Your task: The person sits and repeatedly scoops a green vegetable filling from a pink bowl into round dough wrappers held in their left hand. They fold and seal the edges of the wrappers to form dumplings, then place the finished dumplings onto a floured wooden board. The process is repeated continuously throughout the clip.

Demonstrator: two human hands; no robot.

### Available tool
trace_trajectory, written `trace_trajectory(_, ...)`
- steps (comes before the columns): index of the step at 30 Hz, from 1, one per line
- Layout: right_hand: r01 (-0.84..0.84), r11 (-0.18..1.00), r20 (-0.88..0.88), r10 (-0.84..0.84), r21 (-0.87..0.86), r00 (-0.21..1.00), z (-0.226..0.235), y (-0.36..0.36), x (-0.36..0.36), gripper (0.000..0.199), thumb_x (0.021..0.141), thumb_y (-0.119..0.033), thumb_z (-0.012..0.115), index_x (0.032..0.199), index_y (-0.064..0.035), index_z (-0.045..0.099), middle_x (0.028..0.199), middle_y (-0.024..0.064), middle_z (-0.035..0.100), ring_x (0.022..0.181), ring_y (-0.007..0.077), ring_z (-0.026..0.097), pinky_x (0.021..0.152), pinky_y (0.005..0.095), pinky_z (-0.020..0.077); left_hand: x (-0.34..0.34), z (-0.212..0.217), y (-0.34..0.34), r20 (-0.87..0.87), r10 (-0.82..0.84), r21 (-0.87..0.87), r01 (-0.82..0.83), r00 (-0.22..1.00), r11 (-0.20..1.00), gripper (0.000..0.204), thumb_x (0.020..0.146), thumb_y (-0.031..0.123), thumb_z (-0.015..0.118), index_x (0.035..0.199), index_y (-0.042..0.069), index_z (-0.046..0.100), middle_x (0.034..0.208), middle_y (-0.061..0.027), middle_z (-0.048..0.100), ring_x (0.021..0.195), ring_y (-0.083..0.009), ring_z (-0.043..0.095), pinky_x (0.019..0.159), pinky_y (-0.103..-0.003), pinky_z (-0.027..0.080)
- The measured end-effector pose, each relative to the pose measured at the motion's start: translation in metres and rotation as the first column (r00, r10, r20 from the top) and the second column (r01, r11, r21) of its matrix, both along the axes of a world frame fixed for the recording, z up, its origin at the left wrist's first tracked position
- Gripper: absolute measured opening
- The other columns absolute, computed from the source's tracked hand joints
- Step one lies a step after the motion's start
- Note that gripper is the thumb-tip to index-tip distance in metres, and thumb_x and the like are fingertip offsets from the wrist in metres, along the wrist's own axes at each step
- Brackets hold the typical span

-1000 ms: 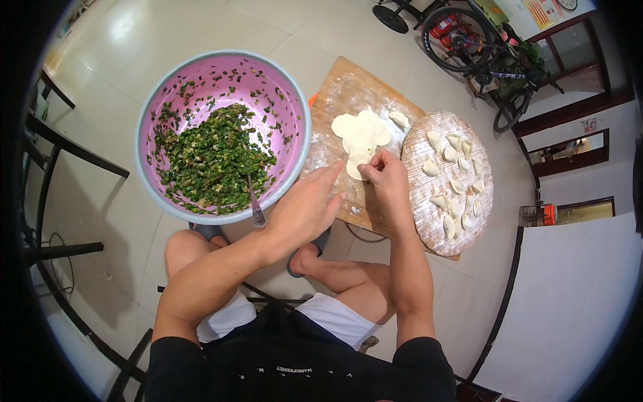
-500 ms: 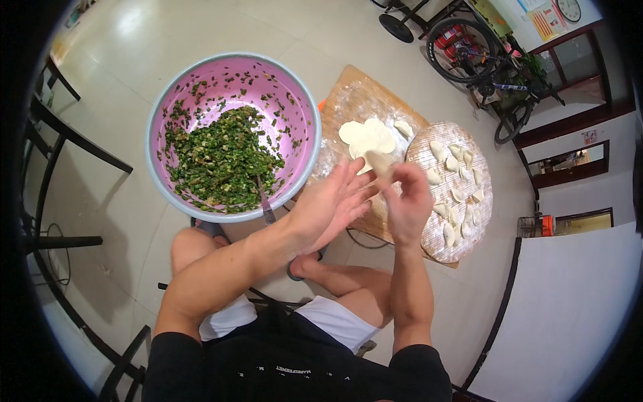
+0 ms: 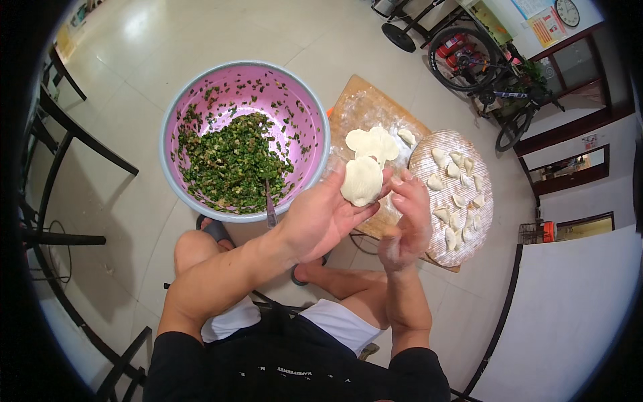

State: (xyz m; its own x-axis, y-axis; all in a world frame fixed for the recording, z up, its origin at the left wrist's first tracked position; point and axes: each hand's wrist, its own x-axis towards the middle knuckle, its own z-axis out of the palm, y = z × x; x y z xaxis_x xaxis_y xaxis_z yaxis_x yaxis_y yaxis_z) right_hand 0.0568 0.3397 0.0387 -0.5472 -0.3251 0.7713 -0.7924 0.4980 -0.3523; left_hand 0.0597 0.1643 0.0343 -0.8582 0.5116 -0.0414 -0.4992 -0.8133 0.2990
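Wall posters, rectangular, yellow, orange and blue-white, hang far beyond the hands, upper right.

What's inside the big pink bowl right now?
The pink bowl holds chopped green filling heaped toward its near side, with a utensil handle sticking out. The utensil's working end is buried in the filling, so its type is unclear.

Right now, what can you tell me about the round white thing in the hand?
It is a dumpling wrapper, a thin, pale, roughly round disc of soft dough with nothing on it. It lies flat on the fingers of the open left hand, held up in front of the floured wooden board. The right hand is close beside it, fingertips near its edge; whether they touch is hard to tell.
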Motion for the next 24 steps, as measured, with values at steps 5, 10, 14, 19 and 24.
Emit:
trace_trajectory(5, 0.183, 0.863, 0.036, -0.226, 0.471, 0.974, 0.026, -0.027, -0.020, 0.084, 0.084, -0.071, 0.059, 0.127, 0.0013, 0.060, 0.131, 0.0164, 0.063, 0.126, 0.0363, 0.058, 0.109, 0.0545, 0.0363, 0.004, -0.005, -0.011, -0.015, 0.065, -0.060, -0.066, 0.998, 0.996, 0.047, 0.112, 0.027, 0.025, 0.146, 0.000, 0.042, 0.139, -0.0163, 0.057, 0.125, -0.0263, 0.059, 0.109, -0.043, 0.045)
trace_trajectory(10, 0.055, 0.963, -0.039, -0.046, 0.263, 0.998, 0.030, -0.037, -0.025, 0.079, 0.080, -0.061, 0.068, 0.132, -0.0017, 0.061, 0.135, 0.0171, 0.061, 0.132, 0.0366, 0.053, 0.108, 0.0543, 0.0389, 0.000, 0.018, -0.032, 0.063, 0.219, -0.090, -0.213, 0.974, 0.973, 0.046, 0.112, 0.029, 0.029, 0.140, -0.004, 0.045, 0.136, -0.0159, 0.056, 0.123, -0.0238, 0.058, 0.108, -0.041, 0.048)
trace_trajectory(14, -0.126, 0.887, 0.035, 0.123, 0.444, 0.992, 0.040, -0.059, -0.034, 0.044, 0.083, -0.030, 0.077, 0.120, -0.0082, 0.068, 0.130, 0.0106, 0.067, 0.126, 0.0273, 0.061, 0.104, 0.0464, 0.0466, -0.004, 0.019, -0.052, -0.055, 0.135, -0.079, -0.139, 0.989, 0.987, 0.049, 0.113, 0.034, 0.026, 0.143, -0.001, 0.042, 0.142, -0.0142, 0.052, 0.127, -0.0222, 0.055, 0.109, -0.039, 0.044)
trace_trajectory(19, -0.163, 0.974, 0.413, 0.215, -0.157, 0.885, 0.020, -0.075, -0.052, 0.018, 0.095, -0.006, 0.062, 0.112, -0.0003, 0.068, 0.106, 0.0113, 0.074, 0.096, 0.0257, 0.071, 0.088, 0.0376, 0.0557, -0.007, 0.017, -0.076, -0.092, 0.086, -0.161, -0.100, 0.992, 0.982, 0.060, 0.111, 0.042, 0.030, 0.150, -0.004, 0.033, 0.148, -0.0165, 0.047, 0.137, -0.0230, 0.045, 0.117, -0.038, 0.034)
trace_trajectory(24, 0.131, 0.761, 0.713, 0.514, -0.636, 0.476, 0.018, -0.097, -0.059, 0.027, 0.105, -0.018, 0.054, 0.114, 0.0056, 0.065, 0.101, 0.0099, 0.073, 0.086, 0.0148, 0.071, 0.078, 0.0308, 0.0589, -0.011, 0.011, -0.088, -0.064, 0.285, -0.304, -0.290, 0.956, 0.907, 0.065, 0.110, 0.038, 0.038, 0.155, -0.007, 0.021, 0.152, -0.0182, 0.040, 0.135, -0.0247, 0.047, 0.116, -0.038, 0.038)
